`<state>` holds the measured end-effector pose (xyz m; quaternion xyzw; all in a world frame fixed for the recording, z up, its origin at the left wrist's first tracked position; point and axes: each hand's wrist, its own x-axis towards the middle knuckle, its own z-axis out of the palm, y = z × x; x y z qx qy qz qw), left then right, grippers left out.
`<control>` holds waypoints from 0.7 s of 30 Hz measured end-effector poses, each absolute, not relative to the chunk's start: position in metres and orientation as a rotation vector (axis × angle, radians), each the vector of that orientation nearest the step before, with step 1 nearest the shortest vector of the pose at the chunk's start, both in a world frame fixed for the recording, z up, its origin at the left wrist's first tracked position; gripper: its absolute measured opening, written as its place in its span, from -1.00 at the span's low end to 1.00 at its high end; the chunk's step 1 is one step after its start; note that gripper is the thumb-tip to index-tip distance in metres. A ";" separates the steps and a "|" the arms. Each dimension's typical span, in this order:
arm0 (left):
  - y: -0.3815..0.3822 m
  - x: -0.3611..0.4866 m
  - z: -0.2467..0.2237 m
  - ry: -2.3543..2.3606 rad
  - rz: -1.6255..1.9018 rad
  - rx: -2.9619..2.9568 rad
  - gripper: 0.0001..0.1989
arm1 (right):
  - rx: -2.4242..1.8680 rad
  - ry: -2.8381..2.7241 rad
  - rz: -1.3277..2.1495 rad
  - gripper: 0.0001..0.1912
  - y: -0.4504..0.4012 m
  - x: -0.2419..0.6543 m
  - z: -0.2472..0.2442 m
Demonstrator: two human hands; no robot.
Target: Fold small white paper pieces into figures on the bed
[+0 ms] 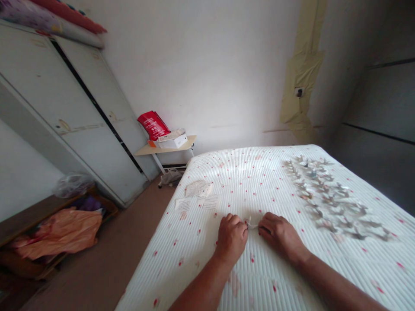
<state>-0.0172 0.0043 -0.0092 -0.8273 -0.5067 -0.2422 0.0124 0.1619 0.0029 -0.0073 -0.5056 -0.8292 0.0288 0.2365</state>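
A small whitish paper crane, with thin pointed ends, is held just above the mattress between my two hands. My left hand is closed, pinching its left side with thumb and fingertips. From the other side, the closed fingers of my right hand grip its right end. Much of the crane is hidden by the fingers. Off to the right, several folded paper cranes stand in rows. Printed paper pieces lie flat to the left, beyond my left hand.
The mattress has a ribbed white cover with red flecks. A small table bears a red bag and a white box. Metal cabinets line the left wall. An orange plastic bag lies on a low shelf.
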 end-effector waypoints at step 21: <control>0.005 -0.017 -0.011 -1.578 -0.751 -2.595 -0.82 | -1.387 -2.252 -0.088 -0.69 0.006 0.145 -0.011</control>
